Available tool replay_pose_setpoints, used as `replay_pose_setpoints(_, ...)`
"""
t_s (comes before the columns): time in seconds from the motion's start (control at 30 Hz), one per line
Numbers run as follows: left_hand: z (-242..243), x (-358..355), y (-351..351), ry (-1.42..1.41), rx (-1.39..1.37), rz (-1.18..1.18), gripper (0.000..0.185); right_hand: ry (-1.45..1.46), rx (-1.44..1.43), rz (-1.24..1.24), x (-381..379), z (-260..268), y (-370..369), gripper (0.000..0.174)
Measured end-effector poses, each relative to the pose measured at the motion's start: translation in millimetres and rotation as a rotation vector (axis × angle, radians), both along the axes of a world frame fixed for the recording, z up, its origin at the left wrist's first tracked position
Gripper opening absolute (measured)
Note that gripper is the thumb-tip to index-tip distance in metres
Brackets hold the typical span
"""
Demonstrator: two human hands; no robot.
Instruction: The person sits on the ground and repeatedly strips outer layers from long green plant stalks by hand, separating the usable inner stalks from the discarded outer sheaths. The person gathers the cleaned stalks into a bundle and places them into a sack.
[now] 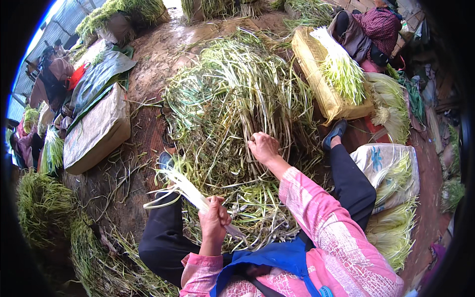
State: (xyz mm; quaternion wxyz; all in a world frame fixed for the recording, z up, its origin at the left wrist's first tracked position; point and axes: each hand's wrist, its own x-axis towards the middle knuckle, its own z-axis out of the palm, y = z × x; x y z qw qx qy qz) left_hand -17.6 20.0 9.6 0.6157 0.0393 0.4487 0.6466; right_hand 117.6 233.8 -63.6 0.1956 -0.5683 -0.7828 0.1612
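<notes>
In front of me lies a big heap of long green and brown plant stalks [237, 85], with looser leaves and scraps between my legs. My left hand [215, 219] is closed around a small bundle of pale, white-stemmed stalks [189, 187], whose light green ends point up and left while the other ends stick out below the fist towards my lap. My right hand [263, 147] is at the near side of the heap with its fingers curled in against the stalks; whether it grips any of them is hard to tell.
At the upper right, a yellow wrapped block [315, 74] bears white stalks [339, 63], beside a seated person. A white sack-covered block [397, 178] with pale stalks lies by my right leg. On the left stand a sack-wrapped block [98, 130], green bundles [41, 208] and other people.
</notes>
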Motion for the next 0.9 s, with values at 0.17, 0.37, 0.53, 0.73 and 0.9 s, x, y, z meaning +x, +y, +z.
replay_pose_setpoints(0.17, -13, 13, 4, 0.238, -0.098, -0.046, 0.017, 0.137, -0.109, 0.312, 17, 29, -103, 0.015)
replay_pose_setpoints(0.37, -27, 17, 0, 0.382, -0.096, -0.100, 0.017, 0.238, -0.196, 0.355, 27, 52, -182, 0.022)
replay_pose_setpoints(0.53, -17, 21, -5, 0.306, -0.055, -0.047, 0.015, 0.378, -0.770, 0.298, 26, 68, -168, 0.030)
replay_pose_setpoints(0.73, -14, 23, -8, 0.124, 0.033, -0.174, 0.014, 1.113, -1.072, 0.165, 11, 40, -138, 0.022)
replay_pose_setpoints(0.9, -9, 13, -1, 0.719, 0.048, -0.003, 0.016, 0.777, -0.594, 0.218, 7, 46, -140, 0.019)
